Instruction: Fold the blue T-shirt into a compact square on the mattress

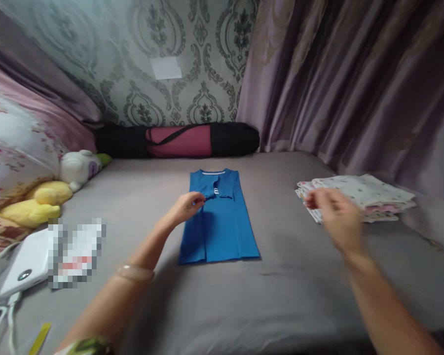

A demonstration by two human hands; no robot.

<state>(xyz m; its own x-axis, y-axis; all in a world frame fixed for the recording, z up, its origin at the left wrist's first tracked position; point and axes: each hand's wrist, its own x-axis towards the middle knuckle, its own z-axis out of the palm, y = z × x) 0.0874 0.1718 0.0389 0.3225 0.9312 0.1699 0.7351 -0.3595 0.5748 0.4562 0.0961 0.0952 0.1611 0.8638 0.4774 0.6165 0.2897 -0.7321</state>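
A blue T-shirt point(222, 231) lies on the bed sheet, its two sides folded inward into a long panel. Its collar faces away from me, and the short sleeves lie across the upper part. My left hand point(188, 204) is closed in a pinch on the hem of the left sleeve. Smeared by motion, my right hand point(340, 219) hangs in the air in front of a stack of folded patterned cloth point(370, 190). Its fingers look curled, but the blur hides whether anything is in them.
A grey sheet point(281, 296) covers the bed. Along the wall lies a black and maroon roll bag point(181, 140). On the left are plush toys point(33, 204), a white power bank point(27, 261) with cables, and a blurred-out packet point(77, 254). Curtains point(336, 88) hang at the right.
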